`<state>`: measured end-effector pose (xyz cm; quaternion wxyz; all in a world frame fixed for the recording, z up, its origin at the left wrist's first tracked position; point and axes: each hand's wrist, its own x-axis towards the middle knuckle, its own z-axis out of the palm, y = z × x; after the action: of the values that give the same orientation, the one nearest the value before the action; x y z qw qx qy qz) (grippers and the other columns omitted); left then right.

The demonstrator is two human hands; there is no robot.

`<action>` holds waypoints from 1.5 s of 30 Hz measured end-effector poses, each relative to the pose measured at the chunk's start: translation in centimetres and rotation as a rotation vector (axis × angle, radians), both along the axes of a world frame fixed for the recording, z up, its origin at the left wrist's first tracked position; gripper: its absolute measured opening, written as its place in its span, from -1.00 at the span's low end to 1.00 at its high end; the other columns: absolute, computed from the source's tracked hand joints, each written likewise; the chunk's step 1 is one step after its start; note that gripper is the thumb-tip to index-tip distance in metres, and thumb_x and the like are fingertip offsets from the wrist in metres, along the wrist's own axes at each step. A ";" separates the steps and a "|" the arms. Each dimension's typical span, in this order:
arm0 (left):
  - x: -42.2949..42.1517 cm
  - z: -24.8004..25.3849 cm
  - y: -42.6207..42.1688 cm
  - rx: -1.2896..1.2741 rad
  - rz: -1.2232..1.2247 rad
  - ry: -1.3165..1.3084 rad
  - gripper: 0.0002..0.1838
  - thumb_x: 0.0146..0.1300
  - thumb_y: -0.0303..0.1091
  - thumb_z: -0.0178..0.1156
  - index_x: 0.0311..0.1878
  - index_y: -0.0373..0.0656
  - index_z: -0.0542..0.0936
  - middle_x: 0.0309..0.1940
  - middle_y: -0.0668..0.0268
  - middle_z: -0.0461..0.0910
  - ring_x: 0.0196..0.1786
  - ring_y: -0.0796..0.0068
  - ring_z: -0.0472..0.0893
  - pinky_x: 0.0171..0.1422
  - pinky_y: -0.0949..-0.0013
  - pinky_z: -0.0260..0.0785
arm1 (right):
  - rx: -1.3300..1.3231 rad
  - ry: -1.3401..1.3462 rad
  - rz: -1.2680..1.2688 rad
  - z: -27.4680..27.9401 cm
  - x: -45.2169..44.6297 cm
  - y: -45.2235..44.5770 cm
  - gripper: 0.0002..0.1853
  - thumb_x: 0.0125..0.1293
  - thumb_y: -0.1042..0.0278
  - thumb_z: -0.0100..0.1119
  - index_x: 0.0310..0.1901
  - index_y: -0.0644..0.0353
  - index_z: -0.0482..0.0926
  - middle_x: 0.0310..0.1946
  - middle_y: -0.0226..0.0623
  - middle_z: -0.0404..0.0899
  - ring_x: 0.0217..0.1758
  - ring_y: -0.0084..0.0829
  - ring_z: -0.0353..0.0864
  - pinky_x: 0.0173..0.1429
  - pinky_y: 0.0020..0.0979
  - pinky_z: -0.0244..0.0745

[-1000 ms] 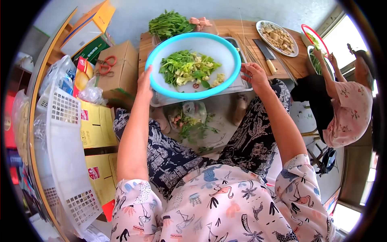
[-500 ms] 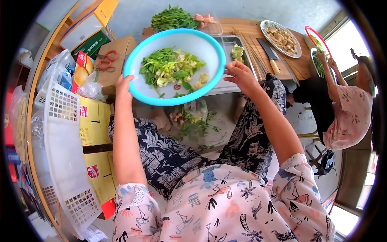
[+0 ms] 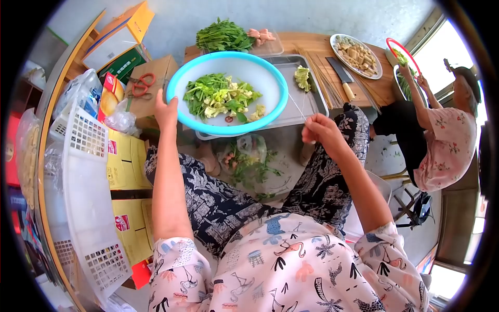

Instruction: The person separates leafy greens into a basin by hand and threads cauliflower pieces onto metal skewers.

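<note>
My left hand (image 3: 166,110) grips the left rim of a white basin with a turquoise rim (image 3: 178,117), thumb over the edge. Green leaves (image 3: 200,96) and pale yellow-green vegetable pieces (image 3: 221,104) lie inside, with a small reddish-brown bit near the front. My right hand (image 3: 320,130) is apart from the basin, to its lower right, fingers pinched together. A thin pale strand (image 3: 297,108) runs from near the basin's right rim to these fingers. Behind the basin, a metal tray (image 3: 291,115) holds a pale green vegetable piece (image 3: 302,78).
On the wooden table are leafy greens (image 3: 223,35), pink meat pieces (image 3: 261,36), thin skewers (image 3: 318,75), a cleaver (image 3: 340,75) and a plate of cut food (image 3: 358,56). Red scissors (image 3: 141,86) lie on a carton at left. Another person (image 3: 442,135) sits at right, handling greens.
My right hand has left the basin's right rim and moved down and right, a thin strand now showing at its fingers. The basin sits slightly lower, still in my left hand.
</note>
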<state>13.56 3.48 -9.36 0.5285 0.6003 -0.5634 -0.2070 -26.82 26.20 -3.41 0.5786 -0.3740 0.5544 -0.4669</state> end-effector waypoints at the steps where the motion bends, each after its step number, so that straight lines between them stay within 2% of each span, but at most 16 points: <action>1: -0.5 1.0 1.0 -0.003 0.010 0.002 -0.52 0.15 -0.45 0.18 0.18 -0.27 0.43 0.04 0.08 0.54 0.08 0.11 0.52 0.18 0.21 0.32 | 0.019 -0.008 0.031 0.3 0.4 1.1 -0.84 0.40 0.26 0.05 -0.25 0.16 0.46 -0.43 -0.38 0.60 -0.40 -0.55 0.58 -0.25 -0.55 0.45; 3: -2.3 4.3 4.0 -0.172 -0.024 -0.340 -0.51 0.16 -0.42 0.18 0.19 -0.25 0.42 0.14 0.00 0.46 0.22 0.00 0.42 0.29 0.16 0.24 | 0.048 -0.018 0.046 1.2 1.6 3.5 -0.84 0.40 0.26 0.06 -0.26 0.17 0.46 -0.48 -0.38 0.57 -0.45 -0.55 0.56 -0.28 -0.54 0.47; 5: -4.1 5.2 6.4 -0.401 -0.003 -0.379 -0.54 0.20 -0.33 0.20 0.18 -0.21 0.46 0.13 0.07 0.49 0.19 0.13 0.47 0.26 0.23 0.29 | 0.046 -0.018 0.058 1.0 2.5 5.4 -0.86 0.40 0.29 0.06 -0.26 0.16 0.45 -0.49 -0.40 0.57 -0.46 -0.57 0.56 -0.27 -0.56 0.47; 7: -6.6 7.8 10.2 -0.344 -0.220 -0.220 -0.58 0.30 -0.29 0.16 0.18 -0.24 0.47 0.03 0.11 0.57 0.10 0.22 0.55 0.20 0.29 0.35 | 0.011 -0.041 0.102 1.0 3.3 6.8 -0.87 0.41 0.32 0.05 -0.25 0.17 0.44 -0.49 -0.40 0.57 -0.45 -0.57 0.57 -0.27 -0.57 0.47; 9: -9.1 7.8 12.6 -0.061 -0.419 0.262 -0.57 0.38 -0.21 0.10 0.21 -0.26 0.45 -0.07 0.15 0.63 -0.14 0.42 0.63 -0.09 0.47 0.44 | 0.021 -0.032 0.128 1.7 4.7 7.8 -0.89 0.41 0.35 0.05 -0.24 0.19 0.43 -0.48 -0.39 0.57 -0.44 -0.58 0.57 -0.27 -0.57 0.48; 12: -10.8 9.4 15.7 0.228 -0.539 0.636 -0.58 0.43 -0.17 0.04 0.17 -0.30 0.46 -0.12 0.15 0.64 -0.51 0.71 0.51 -0.57 0.66 0.14 | 0.004 -0.048 0.233 2.0 5.6 8.7 -0.90 0.40 0.40 0.04 -0.22 0.25 0.42 -0.45 -0.36 0.57 -0.41 -0.56 0.58 -0.22 -0.55 0.50; 17: -11.6 9.0 17.3 0.386 -0.628 0.943 -0.70 0.42 -0.22 0.04 0.02 -0.26 0.53 -0.49 0.35 0.57 -0.58 0.69 0.46 -0.60 0.64 0.19 | 0.003 0.021 0.421 1.4 6.0 9.5 -0.83 0.41 0.39 0.03 -0.09 0.32 0.42 -0.41 -0.34 0.59 -0.32 -0.60 0.54 -0.15 -0.57 0.47; 19: -12.9 9.0 18.4 0.485 -0.699 0.901 -0.71 0.42 -0.22 0.04 -0.01 -0.25 0.54 -0.50 0.37 0.55 -0.59 0.67 0.46 -0.60 0.62 0.23 | 0.000 -0.060 0.446 2.6 6.8 9.0 -0.76 0.42 0.37 0.04 0.01 0.33 0.40 -0.38 -0.32 0.59 -0.30 -0.54 0.57 -0.11 -0.52 0.49; 20: -13.6 8.8 19.0 0.514 -0.753 0.863 -0.70 0.42 -0.21 0.03 -0.01 -0.24 0.54 -0.50 0.37 0.55 -0.59 0.66 0.47 -0.59 0.61 0.25 | -0.070 -0.036 0.453 3.1 7.3 8.5 -0.67 0.43 0.33 0.03 0.12 0.33 0.35 -0.40 -0.36 0.57 -0.35 -0.58 0.54 -0.18 -0.55 0.48; 25: -14.9 10.2 19.0 0.693 -0.976 0.773 -0.66 0.42 -0.16 0.04 0.03 -0.24 0.53 -0.45 0.36 0.58 -0.50 0.64 0.55 -0.49 0.61 0.35 | -0.010 -0.025 0.414 4.4 6.9 7.0 -0.78 0.45 0.39 -0.07 0.02 0.27 0.45 -0.58 -0.47 0.44 -0.60 -0.70 0.34 -0.50 -0.64 0.28; 28: -12.9 10.3 13.1 0.486 -0.893 0.349 -0.70 0.38 -0.18 0.08 -0.06 -0.23 0.58 -0.41 0.36 0.61 -0.46 0.65 0.57 -0.45 0.58 0.37 | -0.035 -0.081 0.219 3.6 5.3 7.1 -0.81 0.45 0.38 -0.09 -0.11 0.25 0.52 -0.68 -0.52 0.36 -0.70 -0.76 0.21 -0.61 -0.69 0.10; 31: -11.5 7.8 5.5 0.408 -0.691 -0.212 -0.80 0.28 -0.28 0.14 -0.24 -0.22 0.64 -0.46 0.33 0.61 -0.48 0.66 0.56 -0.44 0.50 0.37 | -0.009 -0.070 0.136 3.4 4.4 7.6 -0.80 0.45 0.36 -0.08 -0.13 0.25 0.53 -0.70 -0.51 0.37 -0.70 -0.75 0.23 -0.61 -0.69 0.11; 33: -10.2 3.4 0.4 0.378 -0.696 -0.732 -0.85 0.12 -0.36 0.22 -0.26 -0.17 0.64 -0.50 0.30 0.60 -0.48 0.53 0.59 -0.39 0.39 0.41 | -0.002 -0.069 0.117 3.4 4.4 8.0 -0.80 0.45 0.35 -0.08 -0.14 0.24 0.53 -0.70 -0.51 0.37 -0.70 -0.75 0.22 -0.61 -0.69 0.11; 36: -10.1 1.2 -1.5 0.530 -0.753 -1.221 -0.78 -0.01 -0.38 0.30 -0.22 -0.13 0.64 -0.42 0.25 0.62 -0.34 0.35 0.64 -0.26 0.26 0.46 | -0.007 -0.047 0.087 3.7 4.2 8.6 -0.80 0.45 0.34 -0.08 -0.15 0.24 0.52 -0.70 -0.49 0.38 -0.71 -0.73 0.22 -0.61 -0.67 0.11; 40: -12.2 2.5 -0.9 0.614 -0.739 -1.439 -0.66 -0.08 -0.43 0.38 -0.14 -0.12 0.64 -0.17 0.16 0.64 -0.05 0.20 0.62 -0.04 0.14 0.47 | 0.003 -0.050 0.056 2.8 3.3 9.5 -0.81 0.44 0.33 -0.08 -0.15 0.23 0.52 -0.70 -0.48 0.39 -0.71 -0.73 0.22 -0.61 -0.67 0.10; 45: -12.3 1.8 -0.1 0.577 -0.728 -1.629 -0.59 -0.10 -0.41 0.42 -0.11 -0.25 0.61 -0.09 0.07 0.62 0.01 0.12 0.60 0.03 0.13 0.48 | 0.018 -0.013 0.050 2.7 2.7 9.7 -0.80 0.45 0.33 -0.07 -0.16 0.22 0.53 -0.69 -0.49 0.40 -0.70 -0.75 0.22 -0.60 -0.69 0.11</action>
<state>1.24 3.36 -7.51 -0.2953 0.4549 -0.8401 -0.0073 -24.16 35.90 -0.67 0.5970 -0.3796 0.5454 -0.4495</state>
